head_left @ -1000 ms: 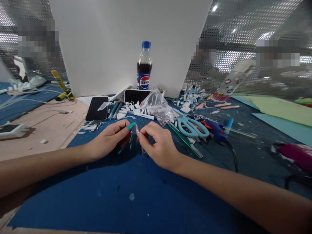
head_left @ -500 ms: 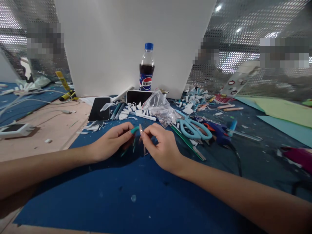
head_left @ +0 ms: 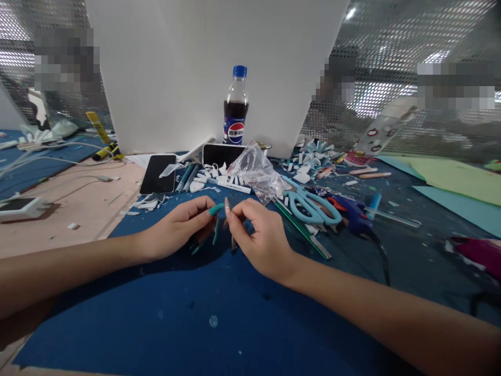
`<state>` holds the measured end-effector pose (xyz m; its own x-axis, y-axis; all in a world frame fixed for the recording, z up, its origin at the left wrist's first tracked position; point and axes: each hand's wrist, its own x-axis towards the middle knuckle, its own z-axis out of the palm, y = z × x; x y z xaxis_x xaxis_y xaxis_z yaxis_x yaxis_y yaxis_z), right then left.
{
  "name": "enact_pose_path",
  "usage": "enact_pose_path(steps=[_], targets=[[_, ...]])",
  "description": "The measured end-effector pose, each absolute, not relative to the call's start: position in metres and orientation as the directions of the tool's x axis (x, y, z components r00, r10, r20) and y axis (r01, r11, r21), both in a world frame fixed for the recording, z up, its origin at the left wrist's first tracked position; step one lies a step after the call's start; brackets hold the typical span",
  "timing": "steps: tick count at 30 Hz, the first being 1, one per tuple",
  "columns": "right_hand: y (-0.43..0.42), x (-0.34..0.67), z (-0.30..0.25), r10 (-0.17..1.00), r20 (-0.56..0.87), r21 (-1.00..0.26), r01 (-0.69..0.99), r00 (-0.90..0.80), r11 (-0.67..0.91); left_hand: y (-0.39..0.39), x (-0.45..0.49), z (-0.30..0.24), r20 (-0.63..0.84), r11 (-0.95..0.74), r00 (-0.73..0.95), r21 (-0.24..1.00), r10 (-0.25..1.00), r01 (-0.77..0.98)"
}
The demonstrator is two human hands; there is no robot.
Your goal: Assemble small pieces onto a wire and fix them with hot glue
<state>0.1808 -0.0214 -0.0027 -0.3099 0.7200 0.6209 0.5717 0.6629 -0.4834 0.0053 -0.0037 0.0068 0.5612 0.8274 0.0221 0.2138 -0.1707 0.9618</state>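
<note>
My left hand (head_left: 178, 230) and my right hand (head_left: 260, 237) meet fingertip to fingertip over the blue mat (head_left: 188, 308). Both are curled in a pinch, with long nails, teal on the left hand. Whatever sits between the fingertips is too small to make out. Just behind the hands lies a crumpled clear plastic bag (head_left: 256, 172), and light-blue scissors (head_left: 311, 204) lie to the right of my right hand.
A cola bottle (head_left: 235, 107) stands against a white board (head_left: 215, 68). Two phones (head_left: 158, 174) (head_left: 222, 154), pens and white scraps lie behind the hands. A green ruler (head_left: 301, 230) and a blue glue gun (head_left: 352, 214) are at right; coloured paper sheets (head_left: 457, 183) lie far right.
The hands stay pinched together in the same spot with only small finger shifts. The view has shifted slightly.
</note>
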Motion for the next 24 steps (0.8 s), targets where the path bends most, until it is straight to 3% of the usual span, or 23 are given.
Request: enact_pose_path(steps=[5,9,13,17,24], targets=[[-0.0219,0.1793,-0.0019,0.709,0.623,-0.454,0.585,-0.331,0.672,-0.0047,0.0068,0.0066,0.008,-0.150,0.564,0.967,0.825,0.206],[-0.0219,0.1800,-0.0012,0.748,0.585,-0.509,0.575,-0.315,0.641,-0.0042,0.0045,0.0039,-0.006,-0.127,0.529,0.968,0.848,0.215],[-0.0212,0.1815,0.0018,0.764,0.516,-0.548,0.536,-0.388,0.642,-0.0034,0.0011,0.0016,0.121,-0.274,0.472,0.923,0.873,0.270],[-0.0191,0.1813,0.0041,0.708,0.488,-0.550,0.450,-0.510,0.703,-0.0052,0.0025,0.0020,0.196,-0.391,0.497,0.861,0.845,0.325],[-0.0186,0.1809,-0.0014,0.636,0.564,-0.426,0.474,-0.527,0.771,-0.0097,0.0057,0.0040,0.232,-0.455,0.560,0.839,0.795,0.298]])
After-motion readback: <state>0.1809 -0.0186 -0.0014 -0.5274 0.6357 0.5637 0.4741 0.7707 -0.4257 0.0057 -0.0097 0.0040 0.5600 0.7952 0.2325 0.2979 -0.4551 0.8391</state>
